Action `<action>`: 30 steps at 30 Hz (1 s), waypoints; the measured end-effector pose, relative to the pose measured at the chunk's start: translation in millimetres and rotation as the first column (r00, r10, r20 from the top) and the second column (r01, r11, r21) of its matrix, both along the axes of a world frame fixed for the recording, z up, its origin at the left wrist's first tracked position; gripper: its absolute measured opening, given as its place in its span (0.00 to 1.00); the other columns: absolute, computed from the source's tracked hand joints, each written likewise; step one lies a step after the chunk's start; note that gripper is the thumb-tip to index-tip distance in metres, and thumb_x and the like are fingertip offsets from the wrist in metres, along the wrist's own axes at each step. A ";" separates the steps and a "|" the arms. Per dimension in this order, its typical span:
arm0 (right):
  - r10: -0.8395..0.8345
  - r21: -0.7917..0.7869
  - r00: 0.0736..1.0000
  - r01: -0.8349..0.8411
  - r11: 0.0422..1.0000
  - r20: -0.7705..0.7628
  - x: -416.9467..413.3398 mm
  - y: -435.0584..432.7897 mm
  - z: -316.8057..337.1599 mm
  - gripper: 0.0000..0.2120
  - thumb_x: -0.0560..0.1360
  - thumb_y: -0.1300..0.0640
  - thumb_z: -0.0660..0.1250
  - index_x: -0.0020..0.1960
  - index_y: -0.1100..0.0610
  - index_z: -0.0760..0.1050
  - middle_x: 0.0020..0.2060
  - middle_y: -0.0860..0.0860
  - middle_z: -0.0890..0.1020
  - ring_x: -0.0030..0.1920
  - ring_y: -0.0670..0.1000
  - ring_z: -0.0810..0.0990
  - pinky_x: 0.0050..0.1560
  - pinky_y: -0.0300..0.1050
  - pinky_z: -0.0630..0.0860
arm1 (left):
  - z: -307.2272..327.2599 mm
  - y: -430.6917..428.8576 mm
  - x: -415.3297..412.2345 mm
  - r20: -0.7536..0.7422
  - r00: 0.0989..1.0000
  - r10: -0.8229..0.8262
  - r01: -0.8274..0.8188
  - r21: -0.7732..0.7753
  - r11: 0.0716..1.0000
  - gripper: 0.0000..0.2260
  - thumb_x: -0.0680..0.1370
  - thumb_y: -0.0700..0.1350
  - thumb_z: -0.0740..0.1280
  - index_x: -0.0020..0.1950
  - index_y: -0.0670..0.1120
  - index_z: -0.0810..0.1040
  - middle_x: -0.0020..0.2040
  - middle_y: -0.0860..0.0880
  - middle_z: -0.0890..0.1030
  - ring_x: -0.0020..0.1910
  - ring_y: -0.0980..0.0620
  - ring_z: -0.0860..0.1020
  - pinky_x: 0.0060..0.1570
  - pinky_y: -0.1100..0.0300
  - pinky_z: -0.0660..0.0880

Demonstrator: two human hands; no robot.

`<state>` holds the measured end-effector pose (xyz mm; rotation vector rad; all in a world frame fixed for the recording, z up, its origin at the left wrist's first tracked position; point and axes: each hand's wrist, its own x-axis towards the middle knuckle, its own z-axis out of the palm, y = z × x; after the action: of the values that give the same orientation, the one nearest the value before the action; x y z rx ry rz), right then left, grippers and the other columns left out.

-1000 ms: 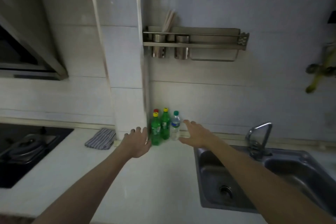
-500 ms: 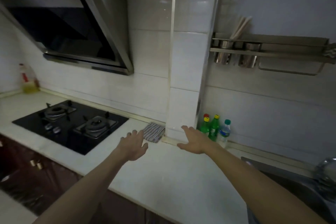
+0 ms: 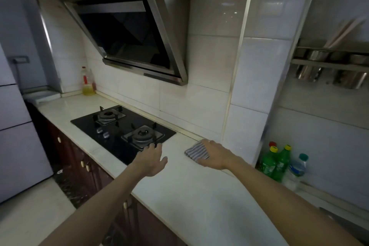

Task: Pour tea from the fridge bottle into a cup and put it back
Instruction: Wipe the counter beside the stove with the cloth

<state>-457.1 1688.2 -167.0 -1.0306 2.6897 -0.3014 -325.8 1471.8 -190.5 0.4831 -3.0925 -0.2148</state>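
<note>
The fridge [image 3: 16, 136] stands at the far left edge, its pale doors closed. No tea bottle and no cup are in sight. My left hand [image 3: 150, 161] hovers with relaxed fingers over the near right corner of the black gas hob [image 3: 119, 132], holding nothing. My right hand [image 3: 216, 155] is stretched out flat above the white countertop [image 3: 199, 195], partly over a striped folded cloth [image 3: 194, 152], and holds nothing.
Green bottles [image 3: 275, 163] and a clear water bottle [image 3: 295, 171] stand against the wall at right. An oil bottle [image 3: 87, 83] sits in the far corner. A range hood [image 3: 129, 32] hangs over the hob. A metal wall rack [image 3: 331, 66] is at upper right.
The view has swung left: the sink has left the frame, and the hob, hood and fridge have come in. Both hands stay outstretched and empty, now over the hob corner and the cloth.
</note>
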 end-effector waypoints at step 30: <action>-0.009 0.078 0.996 0.002 0.997 0.088 -193.3 -93.3 -71.5 0.36 0.79 0.43 0.62 0.78 0.56 0.51 0.74 0.58 0.63 0.72 0.58 0.65 0.68 0.50 0.67 | -32.2 -105.2 -177.6 0.196 0.980 0.016 0.014 -0.152 0.988 0.27 0.81 0.58 0.54 0.75 0.42 0.58 0.72 0.39 0.66 0.69 0.38 0.68 0.66 0.42 0.68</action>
<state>-650.4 1594.9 -238.5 -0.9653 2.6043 -0.2352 -503.4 1366.6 -222.8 0.5312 -3.2651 0.0763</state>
